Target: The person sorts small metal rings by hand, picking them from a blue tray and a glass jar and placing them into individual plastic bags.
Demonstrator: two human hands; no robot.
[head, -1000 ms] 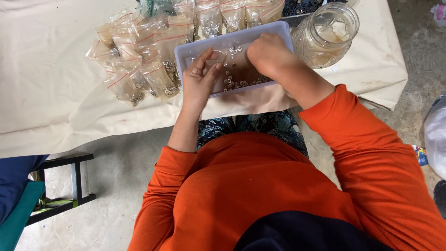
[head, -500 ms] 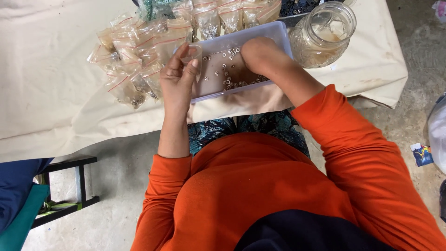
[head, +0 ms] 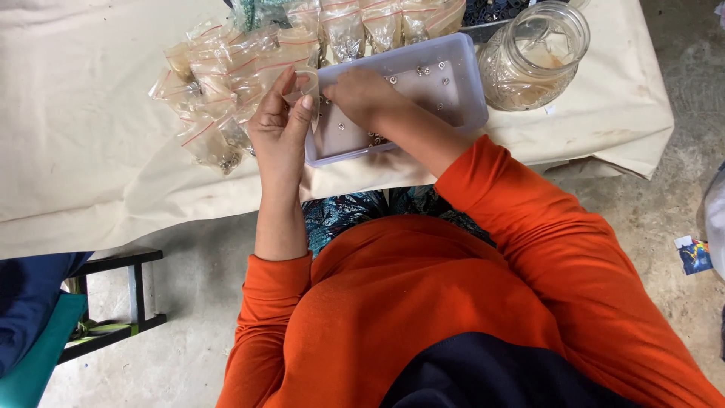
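Note:
My left hand (head: 281,128) is raised over the table edge and holds a small clear plastic bag (head: 304,81) between thumb and fingers. Just to its right lies a shallow pale tray (head: 461,79) with several small metal pieces scattered in it. My right hand (head: 362,94) reaches into the tray's left part, fingers curled down among the pieces; whether it grips one I cannot tell. Both arms wear orange sleeves.
A pile of small clear zip bags (head: 219,83) holding small parts lies left of and behind the tray. A glass jar (head: 535,54) stands at the tray's right. A cream cloth (head: 83,121) covers the table. A dark stool (head: 113,302) is on the concrete floor at lower left.
My left hand moved left, out of the tray, and now holds a small bag up. My right hand slid toward the tray's left part. The view shifted slightly.

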